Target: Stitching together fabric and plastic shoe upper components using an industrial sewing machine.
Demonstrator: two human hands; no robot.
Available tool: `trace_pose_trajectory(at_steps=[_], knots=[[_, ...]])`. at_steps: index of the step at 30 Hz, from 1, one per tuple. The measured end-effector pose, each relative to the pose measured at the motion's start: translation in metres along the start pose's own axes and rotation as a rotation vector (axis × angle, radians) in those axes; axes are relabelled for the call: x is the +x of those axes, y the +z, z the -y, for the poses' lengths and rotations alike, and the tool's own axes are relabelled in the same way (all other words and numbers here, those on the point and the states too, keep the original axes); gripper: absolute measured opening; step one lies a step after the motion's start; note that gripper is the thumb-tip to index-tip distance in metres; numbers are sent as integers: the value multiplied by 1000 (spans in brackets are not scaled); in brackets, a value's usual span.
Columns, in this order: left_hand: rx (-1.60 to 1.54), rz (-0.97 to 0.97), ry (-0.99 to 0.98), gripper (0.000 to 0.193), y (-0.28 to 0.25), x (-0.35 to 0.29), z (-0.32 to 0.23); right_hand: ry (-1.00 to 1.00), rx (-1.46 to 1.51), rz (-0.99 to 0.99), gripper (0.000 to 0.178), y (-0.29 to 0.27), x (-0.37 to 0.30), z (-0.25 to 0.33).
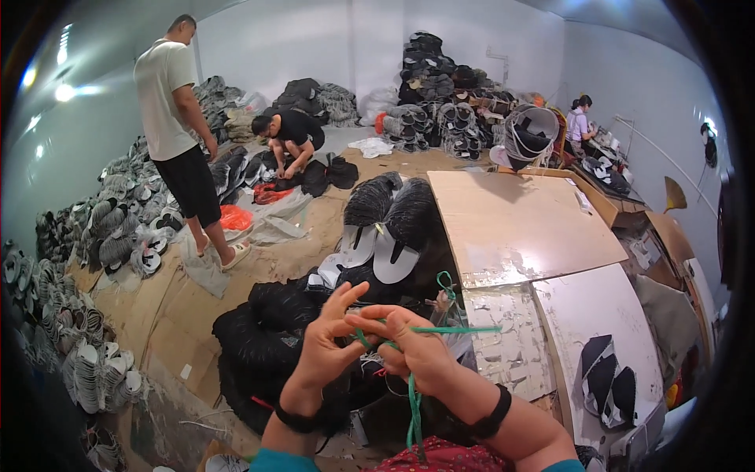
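Note:
A thin green cord runs between my two hands in front of my chest. My left hand pinches it near the thumb, with some of its fingers raised. Thumb and fingers of my right hand are closed on the same cord, and one end sticks out to the right. More green strands hang below the right hand toward a red patterned cloth at my lap. Whether the cord is knotted between the fingers cannot be made out. Just beyond the left hand lies a large black bundle of stacked, thin-edged pieces.
A tied bundle of black and white shoe-upper-like pieces stands ahead. Right of it is a board-topped table with black pieces. One person stands left, another crouches, a third sits far right. Stacked piles line the left wall.

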State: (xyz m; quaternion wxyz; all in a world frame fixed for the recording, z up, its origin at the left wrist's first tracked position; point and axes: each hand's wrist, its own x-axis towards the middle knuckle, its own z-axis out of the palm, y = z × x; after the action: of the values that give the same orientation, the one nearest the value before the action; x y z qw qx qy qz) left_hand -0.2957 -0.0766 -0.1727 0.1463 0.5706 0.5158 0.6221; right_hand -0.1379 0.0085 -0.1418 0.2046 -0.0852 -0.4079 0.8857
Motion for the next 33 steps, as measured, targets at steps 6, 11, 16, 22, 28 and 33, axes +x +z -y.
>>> trace_pose_trajectory(at_steps=[6, 11, 16, 22, 28, 33], knots=[[811, -410, 114, 17, -33, 6, -11, 109, -194, -487, 28, -42, 3, 0], [1185, -637, 331, 29, 15, 5, -37, -226, -970, -154, 53, -44, -65, -17], [495, -384, 749, 32, 132, -10, -48, -379, -1290, -304, 45, -32, -186, 23], [-244, 710, 132, 50, 290, -41, -48, -308, -967, -1004, 30, 22, -398, 60], [-319, 1323, 601, 71, 385, -90, -78, -92, -997, -1921, 44, -12, -535, -12], [-454, 1351, 1136, 64, 424, -148, -113, 190, -1906, -1825, 74, -63, -551, -43]])
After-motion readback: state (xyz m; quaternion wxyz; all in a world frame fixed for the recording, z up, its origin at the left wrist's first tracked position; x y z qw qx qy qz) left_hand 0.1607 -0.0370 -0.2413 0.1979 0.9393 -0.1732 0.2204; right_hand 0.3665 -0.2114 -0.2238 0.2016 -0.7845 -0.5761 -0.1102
